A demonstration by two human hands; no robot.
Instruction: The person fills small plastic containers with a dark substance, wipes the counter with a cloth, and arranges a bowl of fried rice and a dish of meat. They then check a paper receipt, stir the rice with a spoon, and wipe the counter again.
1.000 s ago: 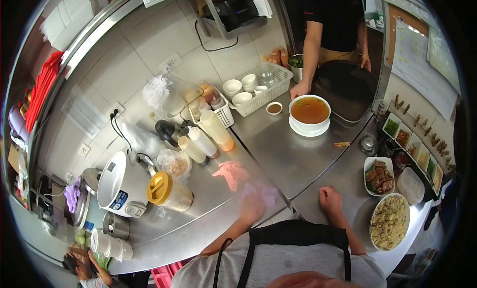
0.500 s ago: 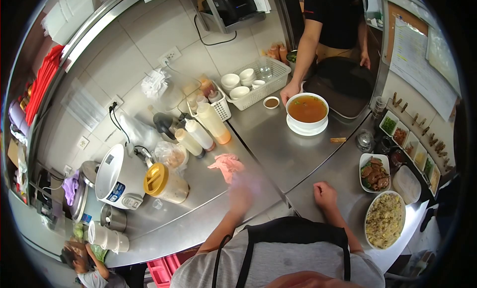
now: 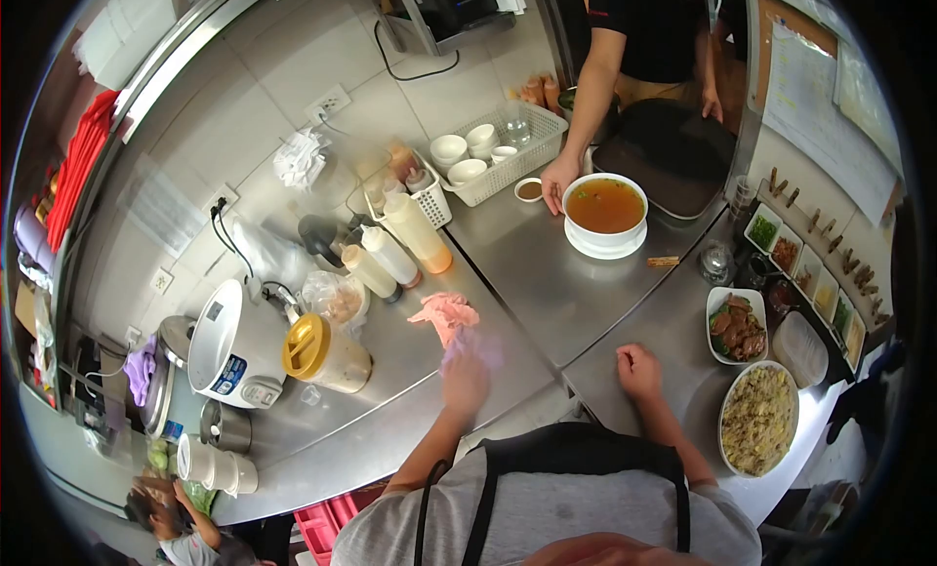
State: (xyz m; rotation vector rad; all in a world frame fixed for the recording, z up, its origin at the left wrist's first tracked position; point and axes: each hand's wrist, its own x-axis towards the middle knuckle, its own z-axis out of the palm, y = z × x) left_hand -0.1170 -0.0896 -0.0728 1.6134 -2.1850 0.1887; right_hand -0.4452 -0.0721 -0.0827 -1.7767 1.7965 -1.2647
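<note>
While the left hand reaches over the stainless-steel counter, a purple cloth lies at its fingertips, showing past them and to the right-hand side of the fingers. Both cloth and fingers are blurred, so I cannot tell whether the fingers pinch the cloth or press it flat beneath them. A crumpled pink cloth sits just beyond the purple one; whether the two touch is unclear.

The right hand rests near the counter's front edge, fingers curled into a loose fist, with no object visible in it. To its right stand a white square bowl of meat and greens and, nearer the wearer, an oval dish of fried rice.

Across the counter, a bowl of clear brown soup stands on a white saucer. A co-worker's hand is at the bowl's left side, though contact is hard to make out; the co-worker's other hand is at the far edge of a dark tray. Squeeze bottles and a yellow-lidded tub stand left of the pink cloth.
</note>
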